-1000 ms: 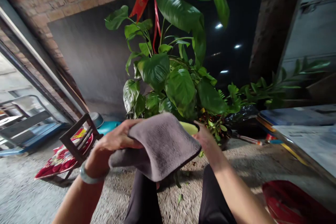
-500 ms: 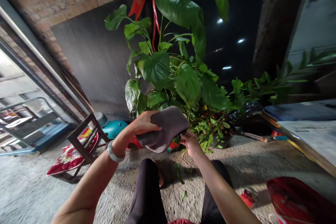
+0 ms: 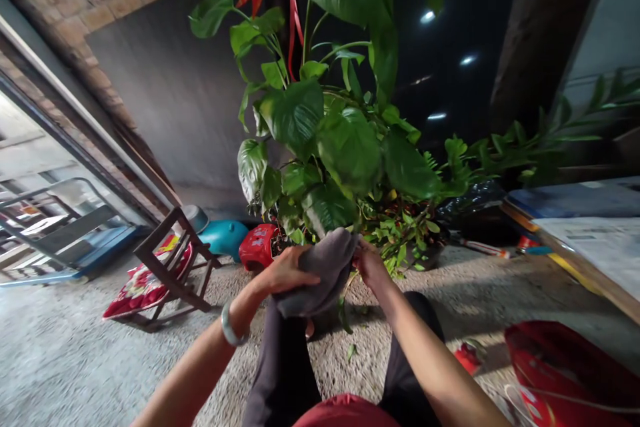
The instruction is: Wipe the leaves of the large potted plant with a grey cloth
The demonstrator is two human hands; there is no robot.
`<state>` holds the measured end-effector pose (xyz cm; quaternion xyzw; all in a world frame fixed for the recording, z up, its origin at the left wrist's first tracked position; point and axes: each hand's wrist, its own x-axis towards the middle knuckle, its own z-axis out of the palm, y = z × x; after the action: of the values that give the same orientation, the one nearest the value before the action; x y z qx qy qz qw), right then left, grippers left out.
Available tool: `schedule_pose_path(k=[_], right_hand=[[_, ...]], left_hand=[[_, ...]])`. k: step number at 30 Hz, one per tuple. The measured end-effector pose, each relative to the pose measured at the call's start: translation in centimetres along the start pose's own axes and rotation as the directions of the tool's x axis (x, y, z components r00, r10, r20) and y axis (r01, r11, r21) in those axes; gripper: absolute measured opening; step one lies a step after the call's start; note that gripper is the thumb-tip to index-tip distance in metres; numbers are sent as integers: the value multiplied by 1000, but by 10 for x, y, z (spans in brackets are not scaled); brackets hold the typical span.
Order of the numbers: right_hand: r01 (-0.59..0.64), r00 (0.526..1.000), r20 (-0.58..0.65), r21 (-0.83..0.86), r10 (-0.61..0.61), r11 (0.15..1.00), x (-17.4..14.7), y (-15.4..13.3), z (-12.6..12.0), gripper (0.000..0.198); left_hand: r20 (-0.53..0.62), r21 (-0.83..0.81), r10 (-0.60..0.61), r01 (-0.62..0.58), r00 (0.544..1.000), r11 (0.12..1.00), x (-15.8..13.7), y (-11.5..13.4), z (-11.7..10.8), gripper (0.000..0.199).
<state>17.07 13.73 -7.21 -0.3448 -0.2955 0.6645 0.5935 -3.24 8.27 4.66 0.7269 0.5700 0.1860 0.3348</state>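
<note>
A grey cloth (image 3: 320, 277) is bunched in my left hand (image 3: 290, 275), whose thumb presses on top of it; a pale bangle circles that wrist. At the cloth's right edge, my right hand (image 3: 371, 263) has its fingers drawn together. What they pinch, cloth or part of the plant, is hidden. Right behind both hands rises a large-leaved potted plant (image 3: 350, 150). One of its leaves (image 3: 330, 203) hangs just above the cloth, partly covered by it. Its red pot (image 3: 259, 247) shows left of the cloth.
A small wooden chair (image 3: 173, 260) with a floral cushion is on the left, near a blue trolley (image 3: 75, 267) and a teal rounded object (image 3: 223, 238). At right are a table (image 3: 590, 260), a red bag (image 3: 560, 373) and a small red object (image 3: 469, 357). Lower plants (image 3: 415, 233) spread rightward.
The cloth has gone from spread out to more folded and lower. Both hands have moved down slightly, the right staying at the cloth's edge. The view has tipped downward.
</note>
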Motion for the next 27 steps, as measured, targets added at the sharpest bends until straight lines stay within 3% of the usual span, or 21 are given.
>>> schedule_pose_path(k=[5,8,11,14,17,19,23,27], right_hand=[[-15,1000,-13,-31,15,999,-27,2,-23,32],[-50,978,-205,-98,29,994,-68,0,-49,45],[0,928,-361,-238,-89,971,-118,-5,-68,49],[67,964,-212,-388,-160,919,-161,-5,-72,62],[83,989,-72,-432,-126,898,-185,4,-70,104],[76,991,-70,-414,-115,907,-192,12,-71,121],[86,972,-149,-499,-183,862,-193,17,-82,126],[29,949,-230,-620,-217,784,-186,16,-94,124]], left_hand=[[-35,-174,-91,84,995,981,-36,-15,6,71],[-118,-269,-115,80,986,960,-40,-19,17,71],[-254,-301,-93,13,963,954,-34,-15,47,62],[-250,-401,-63,-44,966,915,-24,-1,92,57],[-64,-645,0,-41,998,763,-18,15,138,56],[35,-795,25,12,999,607,-17,22,163,54],[82,-931,-9,79,997,357,-19,24,199,55],[171,-946,-37,175,985,273,-20,19,223,67]])
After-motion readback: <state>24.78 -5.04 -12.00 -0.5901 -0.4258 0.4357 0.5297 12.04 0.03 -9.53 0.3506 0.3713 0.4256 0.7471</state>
